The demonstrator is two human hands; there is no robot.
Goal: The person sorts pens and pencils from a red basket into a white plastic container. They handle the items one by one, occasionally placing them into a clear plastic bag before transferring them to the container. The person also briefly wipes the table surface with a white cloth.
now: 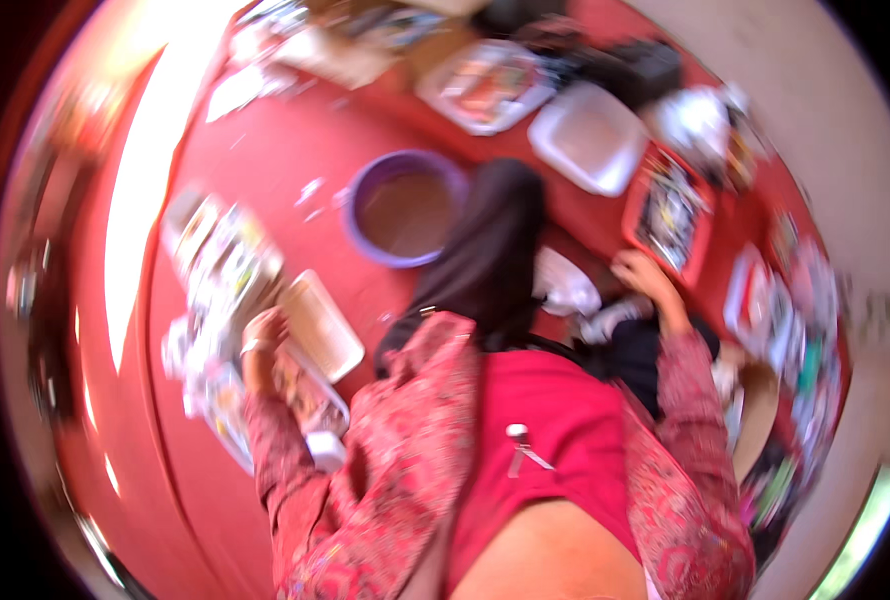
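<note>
The picture is blurred by motion. My left hand (262, 338) rests on the red floor by the near-left corner of a shallow white tray (323, 325); its fingers look curled, and the blur hides whether they grip anything. My right hand (643, 274) reaches out to the right. It lies just below a red tray (637, 205) of mixed small items and beside a white crumpled thing (565, 285). Its grip is not visible. Both sleeves are red and patterned. A dark-clothed leg (490, 245) stretches forward between my hands.
A purple basin (405, 210) with brownish contents stands ahead at the centre. Behind it are a white lidded box (587, 135) and a clear tray (485, 85) of items. Stacks of colourful packets (220, 265) lie to the left, and more packets line the right side (795, 330).
</note>
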